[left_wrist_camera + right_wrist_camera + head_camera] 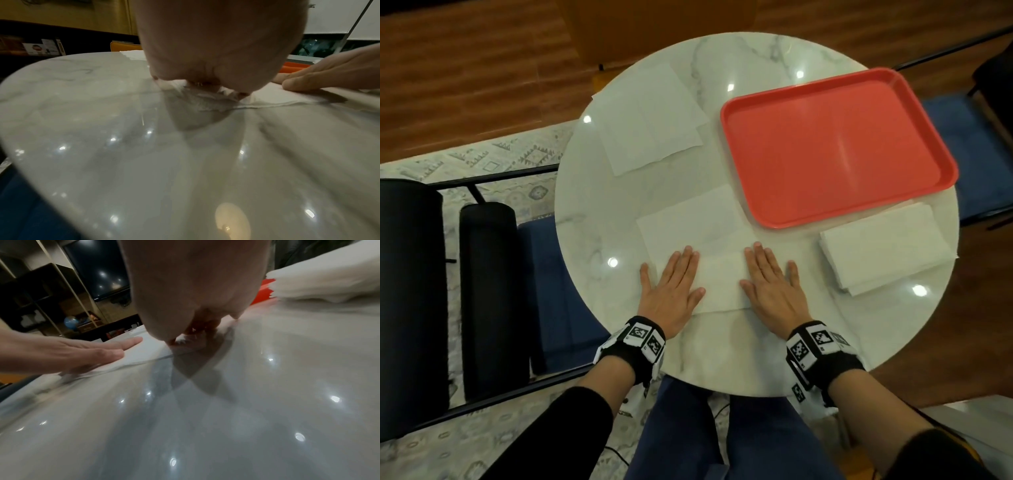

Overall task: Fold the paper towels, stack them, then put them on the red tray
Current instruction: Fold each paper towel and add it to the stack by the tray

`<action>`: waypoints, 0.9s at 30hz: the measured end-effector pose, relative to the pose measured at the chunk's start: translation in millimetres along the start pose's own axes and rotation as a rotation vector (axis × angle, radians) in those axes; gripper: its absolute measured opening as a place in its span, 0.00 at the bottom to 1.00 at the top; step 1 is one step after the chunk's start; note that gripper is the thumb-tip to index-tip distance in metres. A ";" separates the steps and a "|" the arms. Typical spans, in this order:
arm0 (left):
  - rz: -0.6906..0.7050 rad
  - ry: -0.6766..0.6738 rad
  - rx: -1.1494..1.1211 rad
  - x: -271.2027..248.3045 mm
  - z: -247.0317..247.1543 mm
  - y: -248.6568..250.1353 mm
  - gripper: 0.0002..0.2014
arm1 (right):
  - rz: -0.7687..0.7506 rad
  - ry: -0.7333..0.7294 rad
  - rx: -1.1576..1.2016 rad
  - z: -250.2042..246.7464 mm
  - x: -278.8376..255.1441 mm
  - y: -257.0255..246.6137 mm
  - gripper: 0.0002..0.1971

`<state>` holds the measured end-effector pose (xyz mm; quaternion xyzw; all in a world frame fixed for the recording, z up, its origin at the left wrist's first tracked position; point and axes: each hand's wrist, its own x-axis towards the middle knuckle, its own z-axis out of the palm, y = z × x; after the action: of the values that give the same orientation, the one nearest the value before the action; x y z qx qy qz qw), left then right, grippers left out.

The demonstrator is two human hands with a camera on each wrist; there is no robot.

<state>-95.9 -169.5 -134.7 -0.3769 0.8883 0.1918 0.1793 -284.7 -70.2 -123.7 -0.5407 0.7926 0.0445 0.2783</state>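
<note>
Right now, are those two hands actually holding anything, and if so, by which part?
Nothing is gripped. The left hand and right hand lie flat, pressing the near part of the white paper towel onto the round marble table.

**Both my palms down flat**

My left hand (671,289) lies palm down, fingers straight and close together, pointing away from me, thumb spread out to the side. My right hand (770,287) mirrors it just beside, fingers straight, thumb angled inward toward my left thumb, a gap between the two. Both forearms reach forward, each wrist wrapped in a black band with printed markers.
</note>
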 end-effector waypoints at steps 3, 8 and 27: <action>0.004 0.149 -0.007 -1.2 -10.0 4.7 0.34 | 0.011 -0.007 0.024 0.7 -0.6 -1.0 0.30; -0.100 0.240 -0.107 9.9 -38.4 15.1 0.25 | 0.013 0.005 0.056 1.6 0.0 -6.6 0.30; 0.169 0.155 -0.909 -9.1 -161.2 94.6 0.04 | 0.064 0.259 1.223 -129.7 -60.8 114.6 0.01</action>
<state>-187.9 -180.0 28.0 -0.3570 0.7524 0.5466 -0.0873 -420.9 -20.7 -11.3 -0.2604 0.7178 -0.4748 0.4377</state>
